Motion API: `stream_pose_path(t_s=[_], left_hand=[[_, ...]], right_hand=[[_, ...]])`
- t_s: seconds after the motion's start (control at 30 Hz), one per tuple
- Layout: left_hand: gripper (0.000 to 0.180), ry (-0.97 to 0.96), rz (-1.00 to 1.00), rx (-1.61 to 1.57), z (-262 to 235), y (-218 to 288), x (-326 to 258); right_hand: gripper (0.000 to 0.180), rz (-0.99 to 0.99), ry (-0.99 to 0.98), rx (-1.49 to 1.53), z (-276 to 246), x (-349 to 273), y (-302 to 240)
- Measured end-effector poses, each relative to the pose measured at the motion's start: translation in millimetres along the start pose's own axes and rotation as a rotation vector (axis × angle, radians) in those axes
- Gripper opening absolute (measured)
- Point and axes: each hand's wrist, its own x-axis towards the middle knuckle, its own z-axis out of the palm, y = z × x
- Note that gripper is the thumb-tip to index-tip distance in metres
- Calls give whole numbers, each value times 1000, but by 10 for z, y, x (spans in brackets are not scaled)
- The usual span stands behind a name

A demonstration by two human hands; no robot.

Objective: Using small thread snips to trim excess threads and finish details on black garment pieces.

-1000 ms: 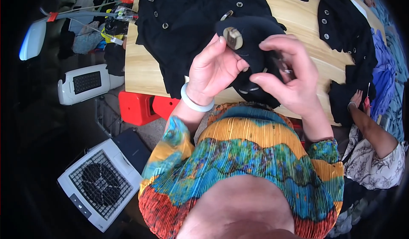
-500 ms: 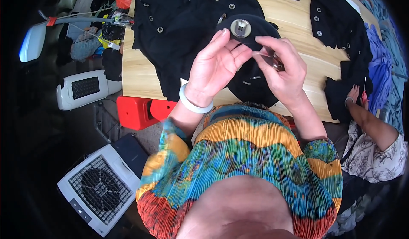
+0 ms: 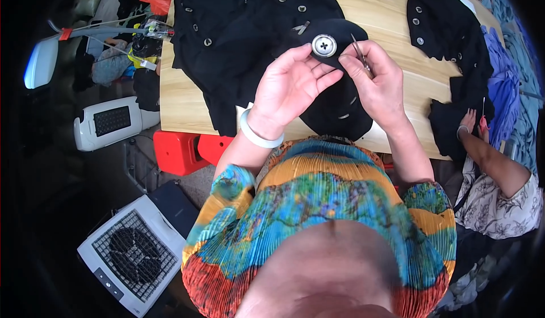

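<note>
A pale wooden surface [image 3: 381, 26] fills the upper part of the view, its near edge in front of the person. Beyond its left edge are a lamp [image 3: 44, 62] and a heap with a red bag [image 3: 156, 2]; below its near left corner are a red stool [image 3: 176, 150] and, farther down, a pale fan unit [image 3: 136, 250]. Along the right edge lie blue cloth [image 3: 499, 85] and a second dark garment [image 3: 445, 20], a co-worker's hand [image 3: 467, 120] resting on it near the near right corner.

The main dark garment [image 3: 227, 62] spreads across the left of the surface down to the near edge, dotted with ringed buttons. The button [image 3: 324, 45] between the hands is round, with a pale rim and four dark holes.

It sits on a dark flap over the near half of the surface. The left hand [image 3: 292, 85] is half open, palm up, thumb at the button's left side and fingertips against the cloth. The right hand [image 3: 379, 82], just right of the button, pinches a thin pointed metal tool [image 3: 363, 59], tip toward the far edge
</note>
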Motion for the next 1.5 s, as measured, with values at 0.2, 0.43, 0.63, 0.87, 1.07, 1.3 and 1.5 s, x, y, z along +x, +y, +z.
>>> stream_pose_path(t_s=[0.2, 0.43, 0.63, 0.87, 1.07, 1.3, 1.5], left_hand=[[24, 75, -4, 114, -19, -38, 3], [22, 92, -26, 76, -28, -29, -16], [30, -34, 27, 132, -34, -63, -65], [32, -96, 183, 289, -28, -135, -100], [28, -114, 308, 363, -23, -139, -135], [28, -165, 392, 412, 7, -155, -116], [28, -160, 425, 503, 6, -195, -127]], right_hand=[[9, 34, -32, -22, -44, 9, -26], [8, -50, 9, -28, -109, 107, -28], [9, -69, -6, 6, -114, 129, -69], [15, -39, -62, -26, -177, 100, -131], [34, -119, -64, 123, -322, -112, -182], [23, -158, -168, -32, -337, -244, -252], [19, -129, -161, -52, -318, -225, -230]])
